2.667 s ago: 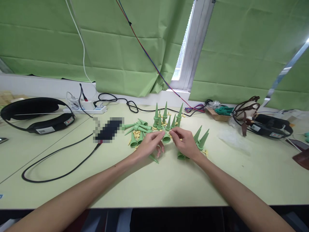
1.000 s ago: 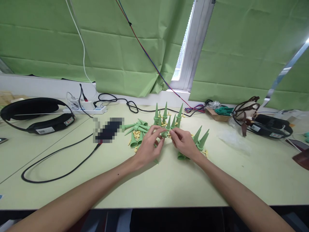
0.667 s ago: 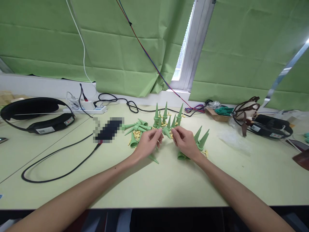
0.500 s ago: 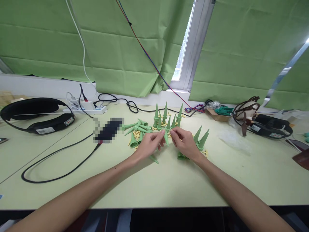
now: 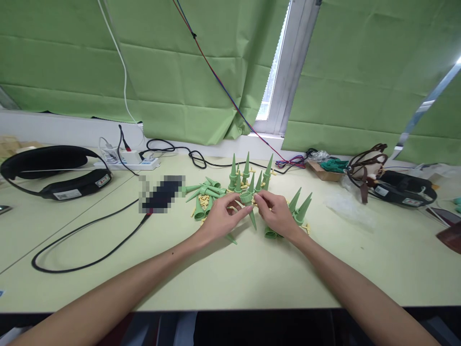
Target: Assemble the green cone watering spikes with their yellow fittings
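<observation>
Left fingers pinch green spike mid-frame; right fingers bunched, hold unclear. Pixelated object center-left on desk; green blinds top.

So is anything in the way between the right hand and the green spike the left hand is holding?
Nothing visible: the right hand is close beside the green spike, though I can't tell if they touch. The thumb of the left hand crosses it below the rim; upright spikes stand behind.
</observation>
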Demonstrator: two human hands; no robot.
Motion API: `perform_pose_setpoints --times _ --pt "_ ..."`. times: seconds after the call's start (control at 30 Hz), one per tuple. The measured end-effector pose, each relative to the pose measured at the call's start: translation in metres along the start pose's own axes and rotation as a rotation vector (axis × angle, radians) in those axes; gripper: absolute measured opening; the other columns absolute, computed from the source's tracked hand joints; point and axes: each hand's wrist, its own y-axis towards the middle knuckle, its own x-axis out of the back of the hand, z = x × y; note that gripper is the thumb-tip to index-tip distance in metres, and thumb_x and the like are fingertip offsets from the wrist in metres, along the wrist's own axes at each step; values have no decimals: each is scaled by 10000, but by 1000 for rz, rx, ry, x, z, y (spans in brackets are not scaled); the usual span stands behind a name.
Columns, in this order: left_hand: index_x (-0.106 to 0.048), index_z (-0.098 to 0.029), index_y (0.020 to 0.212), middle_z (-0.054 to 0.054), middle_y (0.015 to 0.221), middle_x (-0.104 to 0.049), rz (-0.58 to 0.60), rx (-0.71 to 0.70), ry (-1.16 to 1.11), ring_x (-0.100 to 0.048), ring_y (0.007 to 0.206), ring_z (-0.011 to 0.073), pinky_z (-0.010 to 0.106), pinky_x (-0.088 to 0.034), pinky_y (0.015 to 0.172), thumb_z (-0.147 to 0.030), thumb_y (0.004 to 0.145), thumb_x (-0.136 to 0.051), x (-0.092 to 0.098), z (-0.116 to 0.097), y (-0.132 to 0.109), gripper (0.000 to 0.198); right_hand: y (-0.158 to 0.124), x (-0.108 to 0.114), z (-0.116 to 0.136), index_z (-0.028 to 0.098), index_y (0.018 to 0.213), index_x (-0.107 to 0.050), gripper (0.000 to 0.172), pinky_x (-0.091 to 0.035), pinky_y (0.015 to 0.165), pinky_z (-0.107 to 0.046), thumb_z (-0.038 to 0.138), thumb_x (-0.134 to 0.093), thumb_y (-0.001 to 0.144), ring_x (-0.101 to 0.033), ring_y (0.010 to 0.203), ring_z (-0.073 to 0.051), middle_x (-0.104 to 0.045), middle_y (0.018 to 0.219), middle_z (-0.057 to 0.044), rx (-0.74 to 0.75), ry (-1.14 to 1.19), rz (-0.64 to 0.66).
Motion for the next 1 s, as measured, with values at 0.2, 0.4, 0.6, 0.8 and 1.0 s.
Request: perform_pose_setpoints --times 0.2,0.4,0.6,0.8,1.0 --pt "-644 -185 1007 39 933 -619 -25 -122 121 -606 765 150 267 -518 634 -325 838 -665 0 2 -1 220 0 0 -1 195 644 -423 352 -269 514 -260 333 -450 967 -333 503 -100 -391 537 45 16 -46 6" --pt "-658 -200 1010 40 972 -614 -39 -173 146 -582 727 123 225 -491 566 -251 844 -646 0 2 -1 174 1 0 0 195 617 -411 364 -265 509 -257 322 -444 956 -310 502 -99 -371 532 46 15 -67 9" --pt "-633 -209 1046 40 996 -624 -45 -181 160 -584 737 122 228 -493 592 -235 854 -609 0 1 -2 195 0 0 1 193 613 -429 368 -267 508 -259 325 -444 956 -315 499 -99 -375 528 45 7 -69 4" --pt "-563 -191 936 13 829 -629 -14 2 -4 -571 589 111 224 -462 513 -407 905 -544 1 2 0 220 0 0 1 198 670 -456 355 -298 520 -261 384 -441 973 -356 505 -108 -407 541 41 -18 -44 -72" --pt "-568 -159 710 37 665 -606 113 179 -294 -584 542 152 258 -462 440 -602 911 -463 0 5 5 498 0 0 1 196 725 -504 326 -323 536 -257 390 -447 980 -378 523 -109 -436 575 36 -3 -3 -47"
